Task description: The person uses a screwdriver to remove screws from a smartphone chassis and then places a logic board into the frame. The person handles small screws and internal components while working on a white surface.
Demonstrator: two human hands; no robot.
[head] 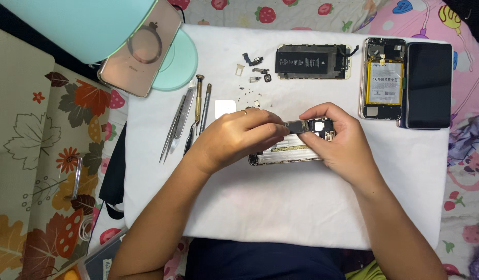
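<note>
Two hands [234, 137] [340, 137], four opened phones [286, 150] [312, 61] [383, 78] [141, 52], one screen panel [429, 85], four hand tools [198, 101]

Bare forearms; thin ring on left hand [234, 139]; dark blue garment below.

A: Home setup, not a proper repair shop.

B: Evidence?

A: The white cloth [281, 207] serving as a work mat lies over strawberry-print bedding [281, 11], with a leaf-pattern cover [37, 155] at left. A mint lamp [89, 26] stands at far left.

B: Still phone repair though?

A: Yes. Tweezers [173, 127] and a screwdriver [198, 98] lie left of centre, loose small parts [255, 70] and an opened phone with its battery showing [312, 61] far centre, and two more phones [408, 85] far right.
</note>
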